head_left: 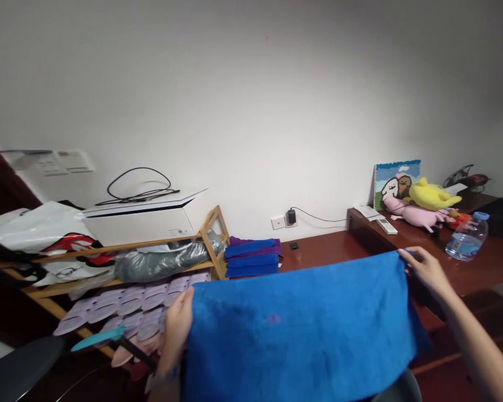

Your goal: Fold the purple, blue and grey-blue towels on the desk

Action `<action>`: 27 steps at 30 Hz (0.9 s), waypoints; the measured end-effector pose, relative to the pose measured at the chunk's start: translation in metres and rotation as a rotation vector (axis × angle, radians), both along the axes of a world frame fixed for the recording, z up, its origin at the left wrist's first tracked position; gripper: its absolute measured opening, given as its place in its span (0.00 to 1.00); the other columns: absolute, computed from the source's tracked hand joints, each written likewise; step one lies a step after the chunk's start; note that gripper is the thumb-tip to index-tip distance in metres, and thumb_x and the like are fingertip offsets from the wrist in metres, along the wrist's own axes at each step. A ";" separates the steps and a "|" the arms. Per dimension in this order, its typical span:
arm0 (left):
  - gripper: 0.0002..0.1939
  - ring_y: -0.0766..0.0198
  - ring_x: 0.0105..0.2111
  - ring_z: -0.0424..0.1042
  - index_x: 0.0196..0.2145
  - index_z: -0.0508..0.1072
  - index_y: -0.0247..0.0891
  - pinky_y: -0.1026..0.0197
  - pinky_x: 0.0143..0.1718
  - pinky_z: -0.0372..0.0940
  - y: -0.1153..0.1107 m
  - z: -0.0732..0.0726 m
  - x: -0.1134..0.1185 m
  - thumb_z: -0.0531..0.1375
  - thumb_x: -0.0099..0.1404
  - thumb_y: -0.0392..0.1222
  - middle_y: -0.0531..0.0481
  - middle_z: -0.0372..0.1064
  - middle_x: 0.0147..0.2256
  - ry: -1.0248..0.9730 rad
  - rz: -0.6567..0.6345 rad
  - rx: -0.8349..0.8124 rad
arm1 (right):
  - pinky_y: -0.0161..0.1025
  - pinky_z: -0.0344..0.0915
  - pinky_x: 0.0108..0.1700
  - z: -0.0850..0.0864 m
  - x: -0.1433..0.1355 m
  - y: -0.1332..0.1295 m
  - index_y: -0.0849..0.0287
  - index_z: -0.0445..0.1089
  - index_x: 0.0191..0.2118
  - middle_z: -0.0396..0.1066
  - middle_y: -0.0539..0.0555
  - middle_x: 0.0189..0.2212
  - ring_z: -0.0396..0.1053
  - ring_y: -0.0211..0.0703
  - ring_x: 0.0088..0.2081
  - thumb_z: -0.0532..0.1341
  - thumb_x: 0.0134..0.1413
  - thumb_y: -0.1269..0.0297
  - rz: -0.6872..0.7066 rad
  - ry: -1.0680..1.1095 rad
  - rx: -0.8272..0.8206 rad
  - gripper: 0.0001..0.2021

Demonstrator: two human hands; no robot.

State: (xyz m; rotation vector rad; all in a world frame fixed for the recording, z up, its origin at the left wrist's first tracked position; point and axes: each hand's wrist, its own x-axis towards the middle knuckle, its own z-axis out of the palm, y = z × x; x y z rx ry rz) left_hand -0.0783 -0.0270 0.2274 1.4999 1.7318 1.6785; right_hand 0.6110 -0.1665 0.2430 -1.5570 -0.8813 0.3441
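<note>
Blue towel (302,335) was up in front of the wearer, hung between both hands, top edge pulled nearly straight, right end a bit higher than the left. Small purple-pink mark showed on its face, left of centre.

Left hand (179,314) pinched the top-left corner. Right hand (425,269) pinched the top-right corner, thumb and fingers together on the cloth. Lower part of the towel ran out of view at the bottom.

Behind it: stack of folded towels (254,262), blue and purple, on the red-brown worktop (318,247), near the wall. Black plug adapter (292,216) sat in the wall socket, its cable running right.

Raised section on the right carried a dog picture (396,185) leaning on the wall, yellow plush (430,195) on top of pink plush (417,215), white remote (387,225), and water bottle (466,241), upright and part full.

Left side: wooden rack (215,240), with white box (140,224) on top, black cable (151,195) looped on the box, plastic-wrapped grey bundle (163,263) below, lilac slippers (129,301) in rows under that.
</note>
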 end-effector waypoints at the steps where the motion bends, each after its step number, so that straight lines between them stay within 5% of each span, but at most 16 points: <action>1: 0.32 0.46 0.39 0.79 0.33 0.78 0.40 0.47 0.47 0.74 0.016 -0.015 0.004 0.55 0.60 0.73 0.42 0.81 0.33 0.066 -0.044 -0.035 | 0.43 0.68 0.26 -0.012 0.000 0.019 0.56 0.75 0.37 0.75 0.52 0.26 0.70 0.44 0.23 0.71 0.37 0.33 0.001 0.010 -0.039 0.31; 4: 0.31 0.44 0.43 0.79 0.35 0.79 0.39 0.45 0.50 0.72 0.045 -0.056 0.026 0.51 0.64 0.69 0.38 0.81 0.36 0.203 -0.066 -0.110 | 0.48 0.74 0.36 -0.058 -0.013 0.067 0.56 0.73 0.38 0.77 0.56 0.31 0.75 0.50 0.31 0.68 0.42 0.37 -0.050 0.012 -0.133 0.27; 8: 0.27 0.42 0.55 0.74 0.46 0.81 0.36 0.41 0.60 0.65 0.041 -0.116 0.057 0.51 0.68 0.58 0.33 0.79 0.50 0.345 -0.053 -0.103 | 0.55 0.66 0.61 -0.141 -0.055 0.090 0.58 0.73 0.47 0.75 0.67 0.52 0.73 0.60 0.55 0.60 0.53 0.48 -0.162 -0.256 -0.133 0.22; 11: 0.29 0.46 0.63 0.69 0.57 0.77 0.36 0.44 0.65 0.62 0.028 -0.170 0.068 0.47 0.73 0.53 0.36 0.73 0.61 0.666 -0.178 -0.101 | 0.57 0.60 0.67 -0.204 -0.087 0.082 0.56 0.74 0.51 0.73 0.65 0.58 0.69 0.60 0.61 0.54 0.58 0.49 0.081 -0.476 -0.263 0.23; 14: 0.29 0.47 0.69 0.61 0.66 0.71 0.41 0.43 0.68 0.58 0.020 -0.215 0.067 0.47 0.75 0.52 0.41 0.64 0.68 0.931 -0.247 -0.224 | 0.61 0.54 0.70 -0.247 -0.104 0.067 0.54 0.74 0.56 0.71 0.62 0.63 0.64 0.61 0.66 0.52 0.60 0.47 0.212 -0.601 -0.410 0.27; 17: 0.29 0.47 0.72 0.55 0.71 0.63 0.45 0.39 0.70 0.54 0.016 -0.233 0.065 0.47 0.77 0.53 0.43 0.56 0.72 1.061 -0.250 -0.376 | 0.64 0.49 0.72 -0.260 -0.105 0.058 0.52 0.72 0.60 0.68 0.58 0.66 0.60 0.61 0.70 0.51 0.61 0.47 0.200 -0.659 -0.474 0.28; 21: 0.30 0.47 0.73 0.52 0.73 0.59 0.46 0.39 0.70 0.52 0.010 -0.231 0.065 0.46 0.78 0.52 0.43 0.51 0.74 1.108 -0.233 -0.448 | 0.63 0.51 0.72 -0.254 -0.099 0.057 0.53 0.73 0.61 0.68 0.59 0.66 0.60 0.61 0.70 0.51 0.61 0.48 0.213 -0.657 -0.523 0.29; 27: 0.28 0.45 0.67 0.64 0.67 0.70 0.41 0.38 0.70 0.53 0.008 -0.220 0.063 0.48 0.76 0.51 0.38 0.66 0.67 1.097 -0.188 -0.270 | 0.60 0.54 0.71 -0.220 -0.117 0.079 0.53 0.79 0.49 0.73 0.61 0.61 0.65 0.63 0.66 0.58 0.55 0.45 0.249 -0.347 -0.320 0.24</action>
